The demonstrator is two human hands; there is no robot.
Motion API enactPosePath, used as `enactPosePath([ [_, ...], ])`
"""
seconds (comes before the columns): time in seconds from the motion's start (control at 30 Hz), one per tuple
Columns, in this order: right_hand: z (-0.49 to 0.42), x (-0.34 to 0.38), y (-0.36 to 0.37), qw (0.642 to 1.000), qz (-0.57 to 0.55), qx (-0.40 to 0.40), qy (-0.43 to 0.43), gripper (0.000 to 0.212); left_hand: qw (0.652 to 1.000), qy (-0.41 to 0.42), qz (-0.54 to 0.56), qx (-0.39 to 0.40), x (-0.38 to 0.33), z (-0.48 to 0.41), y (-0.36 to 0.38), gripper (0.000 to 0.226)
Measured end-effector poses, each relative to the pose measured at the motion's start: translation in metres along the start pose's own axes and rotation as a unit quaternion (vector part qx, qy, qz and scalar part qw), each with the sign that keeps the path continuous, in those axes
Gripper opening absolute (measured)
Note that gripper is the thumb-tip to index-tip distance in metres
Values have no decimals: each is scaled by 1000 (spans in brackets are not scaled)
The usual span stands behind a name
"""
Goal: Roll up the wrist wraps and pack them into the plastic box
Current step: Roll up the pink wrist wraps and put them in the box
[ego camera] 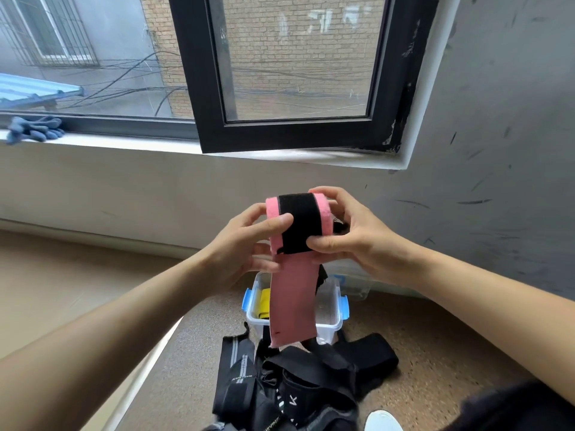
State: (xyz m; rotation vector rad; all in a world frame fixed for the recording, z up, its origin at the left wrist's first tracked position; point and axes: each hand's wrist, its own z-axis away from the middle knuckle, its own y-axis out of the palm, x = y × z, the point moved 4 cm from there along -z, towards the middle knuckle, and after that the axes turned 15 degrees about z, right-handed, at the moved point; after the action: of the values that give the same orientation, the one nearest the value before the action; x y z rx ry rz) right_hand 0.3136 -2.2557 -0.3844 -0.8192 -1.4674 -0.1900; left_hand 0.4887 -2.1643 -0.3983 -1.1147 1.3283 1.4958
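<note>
I hold a pink wrist wrap [292,300] with a black velcro patch in front of me, above the box. Its top end is partly rolled; the loose tail hangs straight down. My left hand [249,241] grips the roll's left side, thumb on the black patch. My right hand [351,234] grips the right side, thumb under the patch's lower edge. Below stands a clear plastic box [329,309] with blue latches on the floor, a yellow wrap [264,303] inside it. A heap of black wrist wraps [298,377] lies in front of the box.
A clear lid [354,283] leans behind the box against the wall. Blue gloves [34,129] lie on the window sill at the left. An open black-framed window [289,73] hangs above. My white shoe [382,419] shows at the bottom edge.
</note>
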Motion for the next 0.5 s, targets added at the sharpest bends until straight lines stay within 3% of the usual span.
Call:
enactPosePath([
  [0.13, 0, -5, 2, 996, -43, 53, 56, 60, 999, 27, 20, -1, -1, 0, -5, 67],
  [0.23, -1, -8, 2, 993, -22, 79, 83, 67, 999, 51, 18, 2, -2, 0, -7, 71],
  [0.33, -2, -8, 2, 992, 5, 83, 97, 68, 998, 62, 13, 17, -1, 0, -6, 63],
  [0.5, -1, -8, -1, 994, 9, 46, 96, 60, 997, 58, -25, 34, 1, -2, -7, 69],
])
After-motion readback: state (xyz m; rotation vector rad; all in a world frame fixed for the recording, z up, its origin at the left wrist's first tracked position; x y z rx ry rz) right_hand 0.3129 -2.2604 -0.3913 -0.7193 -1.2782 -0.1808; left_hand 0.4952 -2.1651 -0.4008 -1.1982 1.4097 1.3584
